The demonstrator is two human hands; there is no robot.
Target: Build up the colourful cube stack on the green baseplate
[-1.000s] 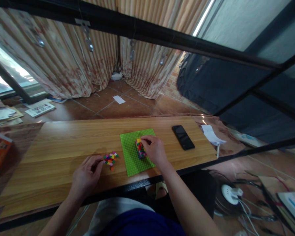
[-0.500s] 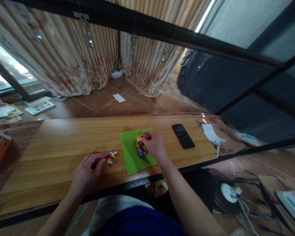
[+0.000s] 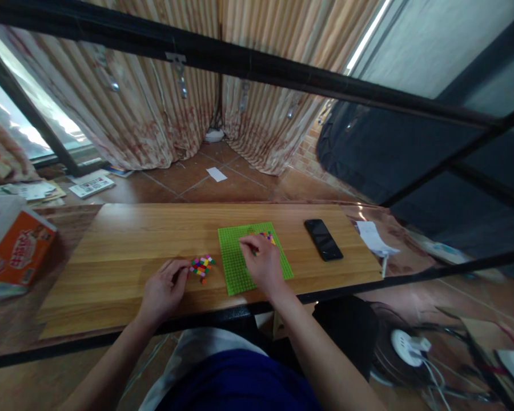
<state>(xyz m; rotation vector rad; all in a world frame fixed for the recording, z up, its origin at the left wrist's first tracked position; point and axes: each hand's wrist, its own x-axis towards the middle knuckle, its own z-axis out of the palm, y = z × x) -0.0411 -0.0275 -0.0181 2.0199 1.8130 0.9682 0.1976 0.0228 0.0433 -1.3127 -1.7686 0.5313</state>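
Observation:
A green studded baseplate point(image 3: 235, 268) lies on the wooden table point(image 3: 124, 251). My right hand point(image 3: 260, 266) rests on the plate with its fingers pinched over a multicoloured brick block point(image 3: 266, 235), which it mostly hides. Left of the plate sits a small heap of loose coloured bricks point(image 3: 201, 266). My left hand point(image 3: 165, 288) lies on the table beside that heap, fingers curled, fingertips touching the bricks' left edge.
A black phone point(image 3: 324, 239) lies right of the plate, and a white paper slip point(image 3: 372, 236) hangs at the table's right end. An orange box point(image 3: 17, 256) stands at the far left. Black frame bars point(image 3: 282, 74) cross above. Cables and a white plug point(image 3: 409, 345) lie on the floor.
The camera has shifted, so the scene sits further right. My right hand has come down over the brick block, hiding most of it. My left hand has stayed beside the loose bricks.

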